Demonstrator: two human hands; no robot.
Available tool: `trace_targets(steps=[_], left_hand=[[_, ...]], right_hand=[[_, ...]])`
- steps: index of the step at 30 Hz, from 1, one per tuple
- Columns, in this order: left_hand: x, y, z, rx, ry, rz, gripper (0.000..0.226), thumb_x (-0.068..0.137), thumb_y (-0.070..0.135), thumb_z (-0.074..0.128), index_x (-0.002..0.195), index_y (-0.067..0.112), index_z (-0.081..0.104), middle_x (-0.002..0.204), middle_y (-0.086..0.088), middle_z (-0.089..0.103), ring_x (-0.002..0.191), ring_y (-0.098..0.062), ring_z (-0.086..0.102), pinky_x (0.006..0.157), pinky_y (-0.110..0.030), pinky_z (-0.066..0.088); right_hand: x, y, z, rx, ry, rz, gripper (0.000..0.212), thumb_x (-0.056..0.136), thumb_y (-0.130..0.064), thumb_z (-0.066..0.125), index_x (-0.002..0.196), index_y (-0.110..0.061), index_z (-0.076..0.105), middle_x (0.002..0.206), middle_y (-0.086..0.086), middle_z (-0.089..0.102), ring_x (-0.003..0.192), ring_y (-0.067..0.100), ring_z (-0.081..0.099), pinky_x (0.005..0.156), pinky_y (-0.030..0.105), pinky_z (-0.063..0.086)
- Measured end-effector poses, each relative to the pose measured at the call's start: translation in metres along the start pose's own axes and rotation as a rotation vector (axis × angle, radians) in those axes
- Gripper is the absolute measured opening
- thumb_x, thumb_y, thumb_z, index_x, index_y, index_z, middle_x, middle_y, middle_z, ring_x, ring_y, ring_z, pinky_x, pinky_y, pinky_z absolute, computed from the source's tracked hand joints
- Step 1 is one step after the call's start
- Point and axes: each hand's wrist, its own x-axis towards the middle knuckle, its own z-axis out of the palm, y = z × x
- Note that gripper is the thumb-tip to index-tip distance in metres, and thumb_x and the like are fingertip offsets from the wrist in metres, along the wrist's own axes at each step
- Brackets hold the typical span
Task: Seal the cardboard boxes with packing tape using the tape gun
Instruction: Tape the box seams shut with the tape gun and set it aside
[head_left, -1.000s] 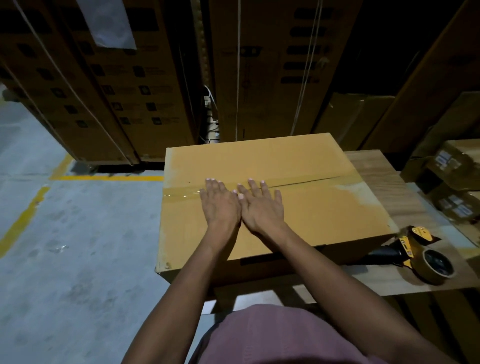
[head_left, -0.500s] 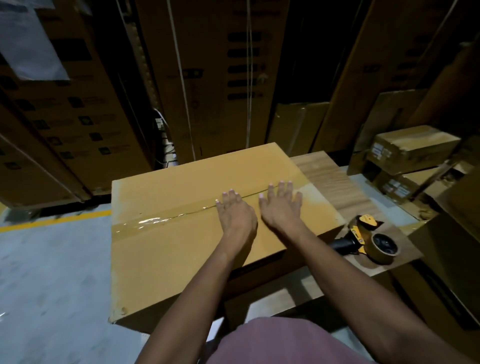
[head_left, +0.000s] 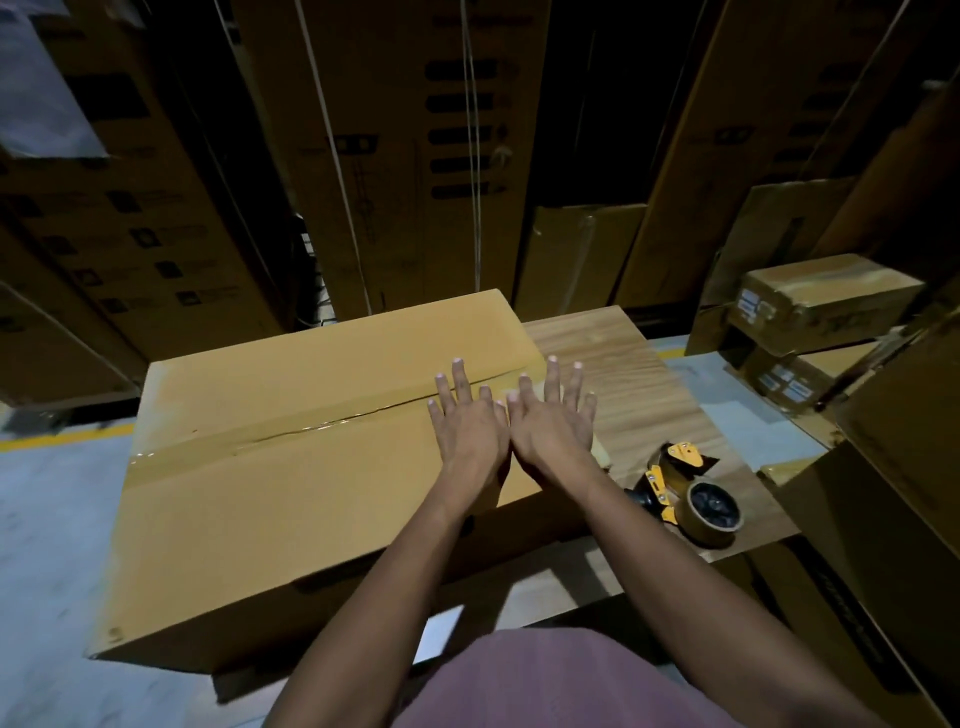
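A large closed cardboard box (head_left: 291, 499) lies on a wooden table (head_left: 623, 374), hanging over its left side. A strip of clear packing tape (head_left: 270, 441) runs along the box's top seam. My left hand (head_left: 467, 426) presses flat on the tape near the box's right end, fingers straight. Beside it, touching, my right hand (head_left: 553, 421) lies flat at the box's right edge, its fingers reaching out over the table. The yellow and black tape gun (head_left: 685, 493) with its tape roll rests on the table to the right of my hands, held by neither.
Tall stacked cartons (head_left: 395, 156) form a wall behind the table. Smaller labelled boxes (head_left: 826, 301) are piled at the right, and a dark carton (head_left: 883, 519) stands close on the near right. A grey concrete floor with a yellow line (head_left: 62, 439) lies to the left.
Both hands have slid rightward along the taped seam, from the box's middle to its right end. The camera view has swung to the right with them.
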Motion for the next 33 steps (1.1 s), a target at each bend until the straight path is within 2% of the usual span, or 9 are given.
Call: trace_targets(steps=[8,12,15,17,19,22,26,29,33], left_hand=[[0.011,0.049,0.012,0.01,-0.016,-0.024,0.05,0.109,0.043,0.026,0.156,0.027,0.035,0.167,-0.016,-0.018,0.153,-0.044,-0.013,0.122,-0.062,0.003],[0.011,0.069,0.018,0.022,-0.07,-0.028,0.053,0.109,0.048,0.02,0.161,0.035,0.02,0.164,-0.016,-0.026,0.151,-0.043,-0.021,0.121,-0.064,-0.003],[0.01,0.083,0.025,0.022,-0.081,-0.013,0.073,0.101,0.068,0.02,0.163,0.029,0.01,0.162,-0.016,-0.031,0.15,-0.04,-0.027,0.119,-0.065,-0.007],[0.011,0.093,0.029,0.037,-0.098,-0.027,0.098,0.092,0.08,0.033,0.163,0.019,0.003,0.162,-0.018,-0.032,0.149,-0.041,-0.028,0.118,-0.065,-0.007],[0.013,0.105,0.031,0.076,-0.131,-0.058,0.109,0.089,0.072,0.053,0.162,0.013,-0.002,0.162,-0.019,-0.032,0.15,-0.041,-0.026,0.118,-0.066,-0.005],[0.015,0.116,0.03,0.103,-0.147,-0.091,0.107,0.088,0.042,0.065,0.161,0.009,-0.005,0.164,-0.015,-0.027,0.151,-0.04,-0.024,0.12,-0.067,-0.003],[0.015,0.119,0.029,0.128,-0.156,-0.068,0.099,0.088,0.025,0.059,0.161,0.005,-0.005,0.168,-0.012,-0.016,0.155,-0.035,-0.015,0.121,-0.066,-0.001],[0.013,0.12,0.03,0.159,-0.135,-0.049,0.092,0.091,0.027,0.054,0.161,0.003,-0.003,0.169,-0.015,-0.01,0.156,-0.035,-0.007,0.122,-0.062,0.003],[0.016,0.115,0.029,0.13,0.021,-0.001,0.083,0.098,0.044,0.045,0.16,0.003,0.009,0.165,-0.018,0.021,0.152,-0.035,0.021,0.12,-0.053,0.021]], right_hand=[[0.023,0.048,-0.004,0.278,-0.05,0.017,0.053,0.107,-0.059,0.011,0.16,-0.054,0.01,0.171,0.009,-0.018,0.154,0.042,-0.023,0.124,0.061,0.001],[0.032,0.059,0.0,1.008,-0.236,0.074,0.075,0.091,-0.082,0.012,0.159,-0.052,0.019,0.172,0.003,0.014,0.159,0.033,0.003,0.126,0.055,0.013],[0.03,0.078,0.001,1.473,-0.286,0.293,0.063,0.109,-0.058,0.022,0.16,-0.022,0.034,0.162,0.014,0.039,0.148,0.033,0.04,0.12,0.046,0.034],[0.022,0.094,0.007,1.665,-0.249,0.498,0.063,0.112,-0.048,0.028,0.152,-0.003,0.045,0.149,0.027,0.052,0.115,0.041,0.065,0.091,0.041,0.058],[0.013,0.116,0.027,1.698,-0.233,0.712,0.054,0.112,-0.035,0.029,0.145,0.002,0.05,0.134,0.027,0.064,0.086,0.037,0.069,0.05,0.024,0.048],[-0.002,0.153,0.062,1.697,-0.388,0.832,0.051,0.11,-0.031,0.023,0.149,-0.004,0.041,0.151,0.015,0.051,0.134,0.036,0.054,0.074,0.031,0.044],[-0.006,0.17,0.073,1.628,-0.43,0.969,0.038,0.112,-0.034,0.027,0.115,-0.006,0.052,0.153,0.01,0.041,0.115,0.028,0.048,0.089,0.035,0.042],[-0.006,0.173,0.082,1.687,-0.469,1.034,0.06,0.108,-0.043,0.046,0.155,-0.007,0.035,0.16,0.019,0.035,0.138,0.036,0.045,0.104,0.044,0.043],[0.006,0.182,0.096,1.867,-0.468,0.999,0.071,0.104,-0.047,0.056,0.157,-0.007,0.032,0.166,0.02,0.028,0.149,0.036,0.036,0.114,0.04,0.04]])
